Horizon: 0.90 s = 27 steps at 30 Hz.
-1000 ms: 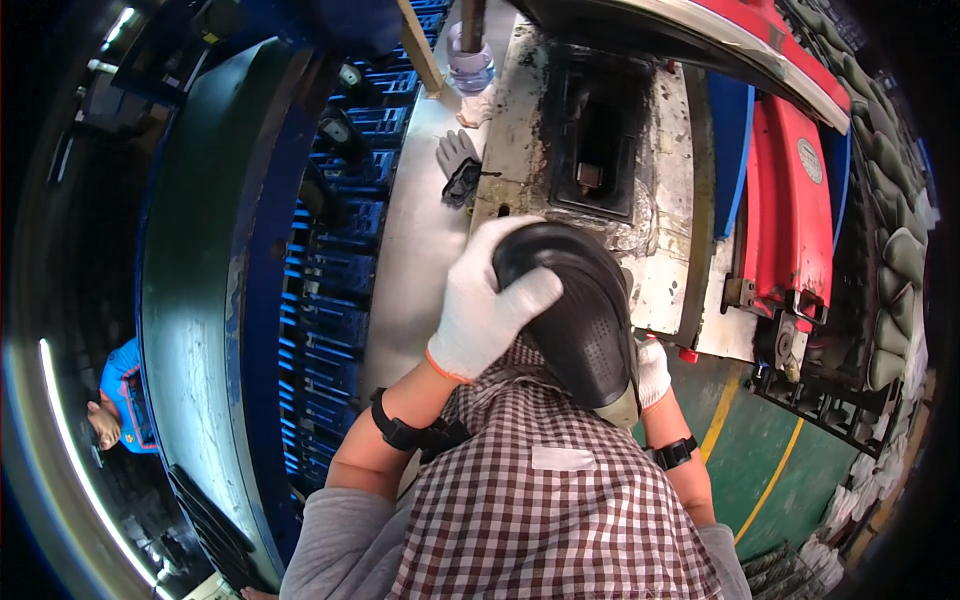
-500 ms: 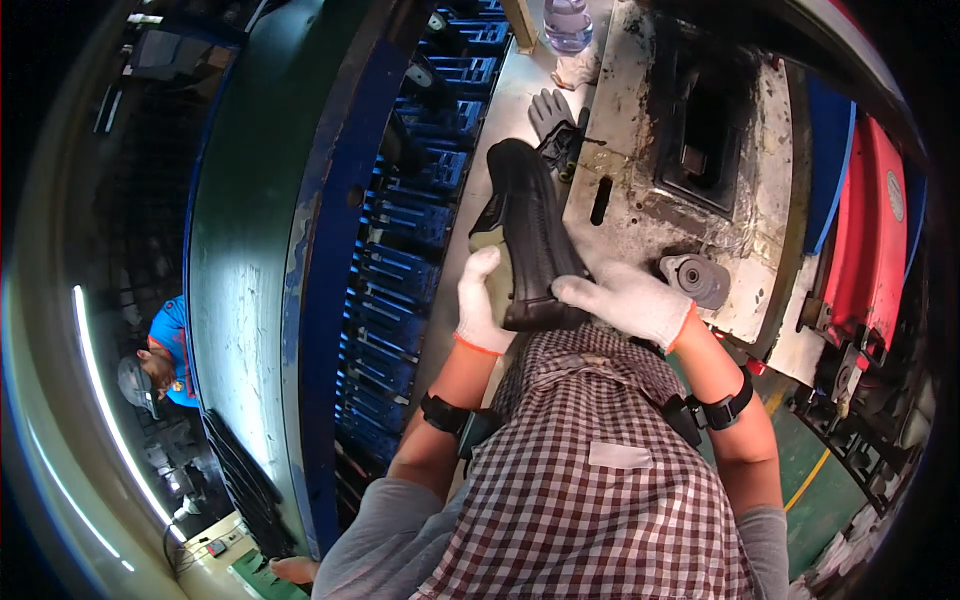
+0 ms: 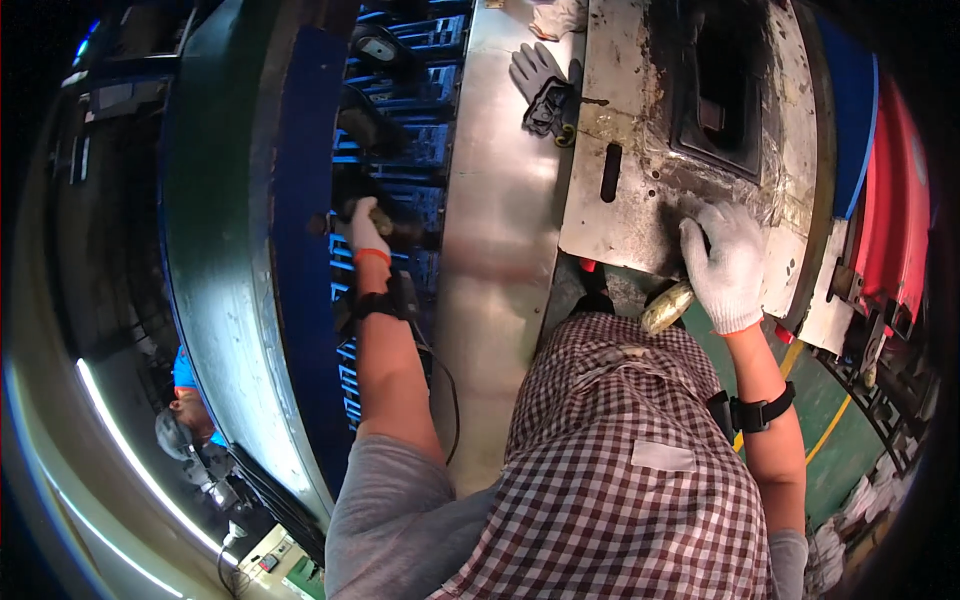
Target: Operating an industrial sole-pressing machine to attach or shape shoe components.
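My left hand (image 3: 368, 232) in a white knit glove reaches into the blue rack at the left. Its fingers close around the black boot, which is dark and blurred there; a bit of its olive sole (image 3: 380, 220) shows by the fingers. My right hand (image 3: 727, 262), also gloved in white, is curled at the near edge of the stained metal plate (image 3: 590, 225). What lies under its palm is hidden. A rounded cream-coloured piece, like a handle (image 3: 666, 308), sticks out below its thumb; whether the hand grips it is unclear.
A grey glove with a black palm (image 3: 545, 85) lies on the metal ledge (image 3: 500, 200). The plate has a dark, deep rectangular opening (image 3: 715, 120). A red machine panel (image 3: 890, 200) is at the right. Behind the green-blue beam (image 3: 225, 270), a person in blue (image 3: 185, 420) works at the left.
My left hand has carried the boot from in front of me leftward into the rack. My right hand has let go of the boot and moved over where the grey round-topped piece lay.
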Each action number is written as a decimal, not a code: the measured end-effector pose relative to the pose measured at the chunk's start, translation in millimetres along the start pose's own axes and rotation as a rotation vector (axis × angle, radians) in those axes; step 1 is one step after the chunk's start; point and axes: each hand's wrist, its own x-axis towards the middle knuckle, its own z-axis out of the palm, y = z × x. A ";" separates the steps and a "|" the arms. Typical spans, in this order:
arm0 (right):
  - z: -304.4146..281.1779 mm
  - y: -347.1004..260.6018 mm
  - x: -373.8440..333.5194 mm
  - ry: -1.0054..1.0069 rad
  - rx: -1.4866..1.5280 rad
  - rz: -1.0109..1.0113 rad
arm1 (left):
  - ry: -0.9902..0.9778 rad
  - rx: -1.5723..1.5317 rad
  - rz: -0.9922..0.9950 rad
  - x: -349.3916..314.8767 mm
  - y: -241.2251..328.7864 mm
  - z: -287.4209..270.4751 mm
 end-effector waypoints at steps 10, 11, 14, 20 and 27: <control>1.8 -1.5 -0.7 -0.035 0.027 -0.001 | -0.038 0.429 0.281 -20.8 -25.4 -23.2; 1.3 -4.9 -1.2 -0.019 0.047 -0.004 | 0.200 0.384 0.221 -36.7 -36.7 -38.9; 2.3 4.1 -9.1 -0.084 -0.021 0.055 | 0.633 -0.024 -0.027 -96.4 -37.5 -34.5; 4.4 1.1 -6.3 -0.091 -0.015 0.016 | 0.555 -0.430 -0.334 -2.3 -102.4 -238.4; 7.3 -1.3 -4.2 -0.140 -0.055 0.048 | 0.333 -0.352 -0.519 20.4 -62.7 -228.1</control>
